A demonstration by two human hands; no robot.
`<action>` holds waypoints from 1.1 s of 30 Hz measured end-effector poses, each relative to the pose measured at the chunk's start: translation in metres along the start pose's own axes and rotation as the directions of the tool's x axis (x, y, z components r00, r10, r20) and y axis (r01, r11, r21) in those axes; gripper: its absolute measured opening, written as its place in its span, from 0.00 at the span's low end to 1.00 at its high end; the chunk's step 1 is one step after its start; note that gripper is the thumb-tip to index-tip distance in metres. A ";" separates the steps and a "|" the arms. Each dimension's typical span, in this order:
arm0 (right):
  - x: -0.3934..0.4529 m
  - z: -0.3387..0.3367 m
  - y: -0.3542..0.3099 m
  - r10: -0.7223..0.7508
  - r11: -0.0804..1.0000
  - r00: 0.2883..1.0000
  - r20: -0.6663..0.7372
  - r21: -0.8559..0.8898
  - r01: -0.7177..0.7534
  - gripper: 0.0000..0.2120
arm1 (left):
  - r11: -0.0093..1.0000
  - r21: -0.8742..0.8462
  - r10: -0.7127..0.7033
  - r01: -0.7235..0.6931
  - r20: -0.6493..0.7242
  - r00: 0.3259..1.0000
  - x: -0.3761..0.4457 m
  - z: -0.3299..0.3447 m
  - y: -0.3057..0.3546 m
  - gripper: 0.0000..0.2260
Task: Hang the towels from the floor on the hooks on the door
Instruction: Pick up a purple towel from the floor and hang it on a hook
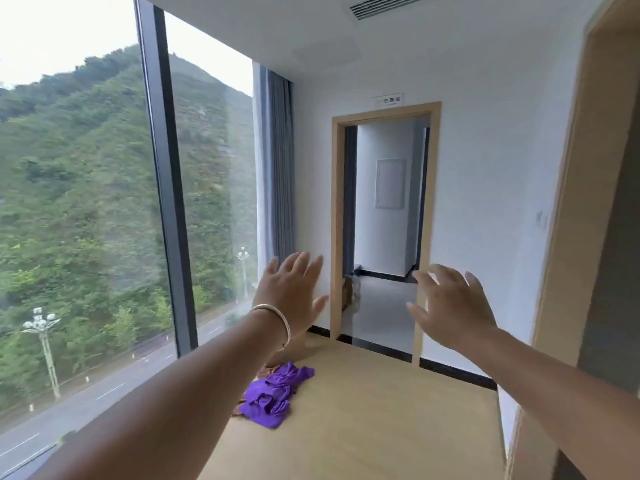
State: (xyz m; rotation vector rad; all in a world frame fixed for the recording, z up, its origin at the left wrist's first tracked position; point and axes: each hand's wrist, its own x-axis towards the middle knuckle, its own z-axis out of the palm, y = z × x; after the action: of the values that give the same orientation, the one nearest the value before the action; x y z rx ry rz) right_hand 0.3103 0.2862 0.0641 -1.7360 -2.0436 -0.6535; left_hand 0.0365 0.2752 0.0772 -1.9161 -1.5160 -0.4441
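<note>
On the floor — one purple towel, crumpled.

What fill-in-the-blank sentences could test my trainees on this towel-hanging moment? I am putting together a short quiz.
1. The purple towel lies crumpled on the ____.
2. Both the left hand and the right hand are open and hold ____.
3. The bracelet is on the ____ wrist.
4. The towel lies near the large ____, on the person's left.

Missing words: floor; nothing; left; window
</note>
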 end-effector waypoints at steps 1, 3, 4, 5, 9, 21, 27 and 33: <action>0.000 0.003 0.016 0.023 1.000 1.000 0.002 -0.019 -0.023 0.28 | 1.000 -0.016 0.016 -0.016 -0.008 1.000 0.012 0.007 0.015 0.32; 0.000 0.008 0.045 0.068 0.997 0.998 0.008 -0.045 -0.068 0.28 | 0.998 -0.049 0.046 -0.047 -0.023 0.999 0.034 0.018 0.042 0.32; -0.001 0.011 0.058 0.092 0.994 0.996 0.013 -0.053 -0.091 0.28 | 0.996 -0.065 0.065 -0.066 -0.030 0.997 0.043 0.023 0.056 0.32; -0.003 0.014 0.071 0.118 0.991 0.993 0.018 -0.059 -0.117 0.28 | 0.993 -0.081 0.086 -0.089 -0.039 0.995 0.052 0.028 0.070 0.32; -0.005 0.026 0.107 0.202 0.976 0.978 0.046 -0.088 -0.197 0.28 | 0.981 -0.103 0.161 -0.166 -0.057 0.985 0.085 0.046 0.113 0.31; 0.067 0.079 0.153 0.312 0.939 0.949 0.047 -0.166 -0.301 0.27 | 0.940 -0.207 0.252 -0.270 -0.109 0.962 0.208 0.136 0.158 0.31; 0.144 0.116 0.165 0.387 0.909 0.921 0.035 -0.181 -0.375 0.27 | 0.924 -0.220 0.290 -0.314 -0.137 0.947 0.279 0.194 0.139 0.30; 0.198 0.163 0.177 0.427 0.893 0.903 0.048 -0.181 -0.413 0.27 | 0.916 -0.228 0.306 -0.330 -0.133 0.943 0.346 0.252 0.130 0.30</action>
State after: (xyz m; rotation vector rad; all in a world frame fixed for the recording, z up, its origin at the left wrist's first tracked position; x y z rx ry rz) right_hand 0.4540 0.5628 0.0597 -2.2486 -1.6128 -0.6284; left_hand 0.2240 0.6812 0.0706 -2.2528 -1.0989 -0.5880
